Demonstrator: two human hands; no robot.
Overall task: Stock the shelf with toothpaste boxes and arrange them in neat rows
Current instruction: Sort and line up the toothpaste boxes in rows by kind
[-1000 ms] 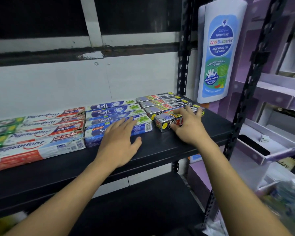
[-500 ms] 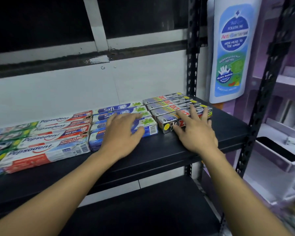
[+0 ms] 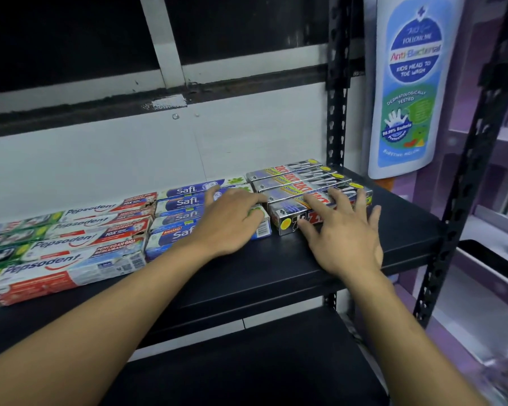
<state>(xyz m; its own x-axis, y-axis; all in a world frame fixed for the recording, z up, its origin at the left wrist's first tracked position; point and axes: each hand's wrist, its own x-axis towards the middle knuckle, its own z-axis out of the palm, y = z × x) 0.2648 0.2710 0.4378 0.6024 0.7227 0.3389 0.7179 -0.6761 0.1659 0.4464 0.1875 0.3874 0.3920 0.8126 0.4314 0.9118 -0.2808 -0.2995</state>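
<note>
Three groups of toothpaste boxes lie flat on the black shelf [image 3: 276, 276]. Red-and-white Pepsodent boxes [image 3: 71, 250] fill the left, blue Safi boxes [image 3: 182, 213] the middle, silver Zact boxes [image 3: 294, 183] the right. My left hand [image 3: 232, 224] rests palm down, fingers spread, on the right ends of the Safi boxes. My right hand [image 3: 343, 232] lies flat with splayed fingers on the front Zact box [image 3: 285, 222], covering most of its top. Neither hand grips a box.
A black perforated upright [image 3: 338, 112] stands behind the Zact boxes and another [image 3: 464, 186] at the shelf's front right corner. A large blue bottle-shaped anti-bacterial sign [image 3: 411, 83] hangs beyond. Purple display shelving [image 3: 487, 230] is on the right. A lower black shelf [image 3: 261, 367] sits beneath.
Both hands have slid further onto the boxes: the left over the Safi ends, the right along the front Zact box, which now lies in line with its row.
</note>
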